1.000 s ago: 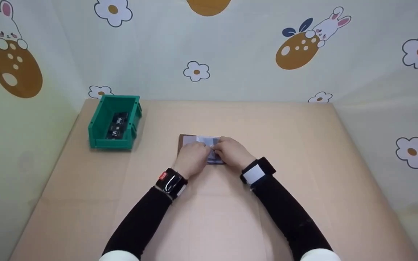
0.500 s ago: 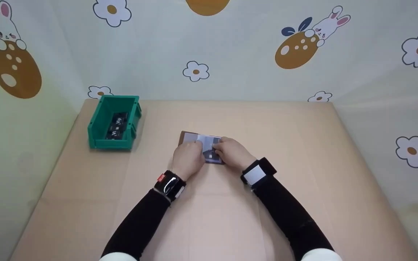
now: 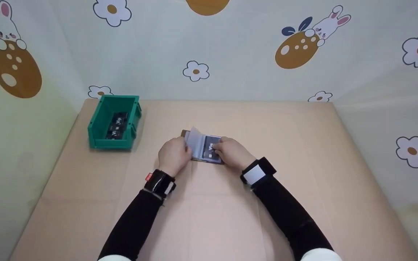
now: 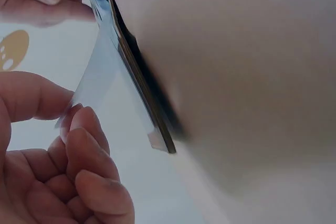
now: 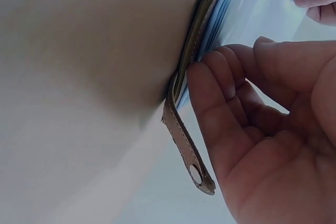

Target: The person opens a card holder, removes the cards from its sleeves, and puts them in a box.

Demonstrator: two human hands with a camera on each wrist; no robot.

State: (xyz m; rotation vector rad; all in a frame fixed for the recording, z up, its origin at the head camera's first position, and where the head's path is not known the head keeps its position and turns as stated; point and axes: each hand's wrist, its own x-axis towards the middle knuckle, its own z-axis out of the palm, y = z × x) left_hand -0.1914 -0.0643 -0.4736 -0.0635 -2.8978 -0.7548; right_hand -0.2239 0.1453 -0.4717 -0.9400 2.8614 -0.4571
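A brown card holder [image 5: 189, 145] with clear plastic sleeves and a snap strap lies open on the table, a little raised on one side in the left wrist view. My left hand [image 3: 173, 156] pinches one lifted clear sleeve [image 4: 97, 69] between thumb and index finger. A black card [image 3: 208, 149] with white lettering shows in the sleeve on the right half. My right hand [image 3: 233, 152] is at that half's outer edge, thumb over the card. Its curled fingertips [image 5: 202, 72] touch the edge of the stacked sleeves in the right wrist view; their exact hold is partly hidden.
A green bin [image 3: 111, 145] stands at the table's far left, with black cards [image 3: 117, 125] marked in white lying inside. The beige table [image 3: 274, 123] ends at a patterned cloth [image 3: 238, 54] behind and at both sides.
My left hand has moved left, first off the sleeves' middle, then raising a clear sleeve away from the black card. The card holder has turned slightly. My right hand has stayed in place.
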